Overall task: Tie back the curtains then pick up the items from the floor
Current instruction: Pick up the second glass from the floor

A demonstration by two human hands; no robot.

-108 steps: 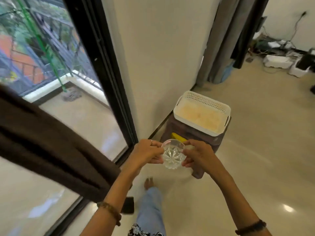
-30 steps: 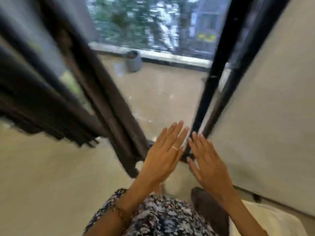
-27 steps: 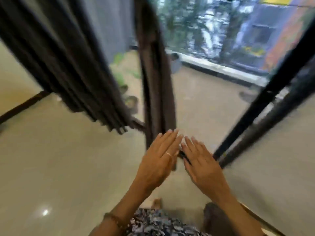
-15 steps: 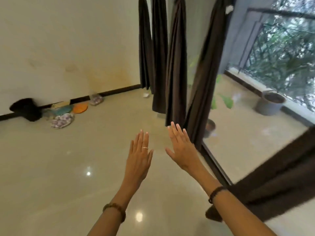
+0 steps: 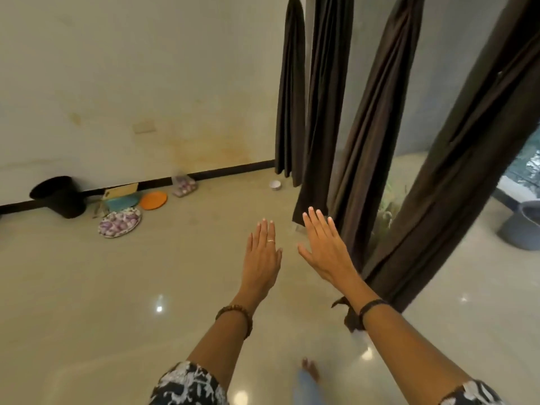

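Head view: both arms stretched out in front, palms down, nothing in either. Left hand [image 5: 263, 255] flat, fingers straight & together, thin ring on one finger, bead bracelet [image 5: 236, 315] at the wrist. Right hand [image 5: 324, 249] just beside it, not touching — fingers straight, slightly fanned, dark band [image 5: 372, 306] on the wrist.

Curtains: dark brown, four gathered hanging lengths on the right side of the room. Nearest curtain [image 5: 455, 171] slants down behind the right forearm, a knotted bit at its lower end near the wrist. Next curtain [image 5: 371, 135] hangs past the right fingertips; two more [image 5: 324, 106] further back twd the corner.

Floor items sit along the far wall's dark skirting, well apart from the hands: black bucket [image 5: 60, 195] tipped on its side at left, patterned plate [image 5: 119, 223] near it, orange plate [image 5: 153, 200] just beyond, a teal thing w/ a board [image 5: 121, 197] betw. them, a clear container [image 5: 184, 187] further right, small white bowl [image 5: 275, 185] near the furthest curtains.

Glossy beige floor [image 5: 117, 302]. Grey pot [image 5: 523, 226] outside the glass at far right. One bare foot [image 5: 309, 369] at bottom.
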